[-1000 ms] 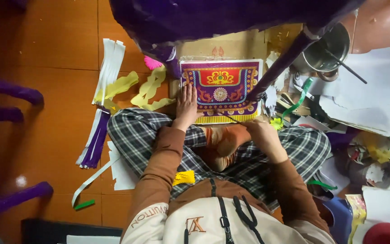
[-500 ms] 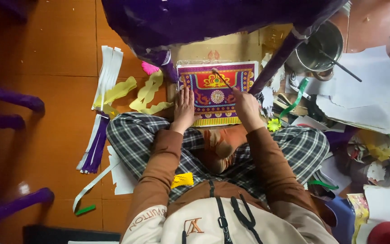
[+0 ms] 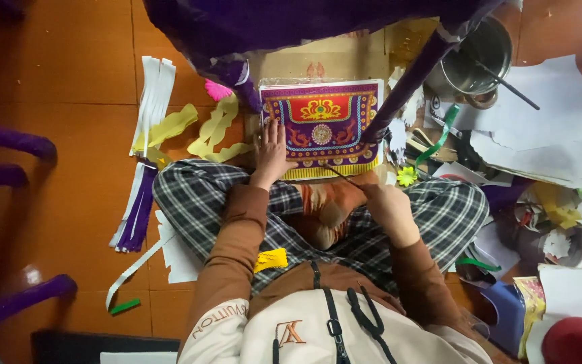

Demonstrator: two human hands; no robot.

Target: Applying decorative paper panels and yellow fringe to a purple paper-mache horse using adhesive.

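A patterned sheet [image 3: 321, 125] in purple, red and yellow lies on cardboard on the floor in front of my crossed legs. My left hand [image 3: 272, 149] rests flat on its left edge, fingers spread. My right hand [image 3: 386, 202] is drawn back over my right knee and grips a thin dark stick or brush [image 3: 342, 176], whose tip points at the sheet's lower edge.
A purple frame [image 3: 412, 81] with legs stands over the sheet. A metal pot [image 3: 473, 64] with a stick in it sits at the upper right amid white papers [image 3: 547, 128]. Yellow paper cut-outs [image 3: 220, 131] and white and purple strips [image 3: 144, 168] lie at the left.
My right hand pulled the stick from the top of the sheet back to its lower edge near my knee. My left hand stayed on the sheet.
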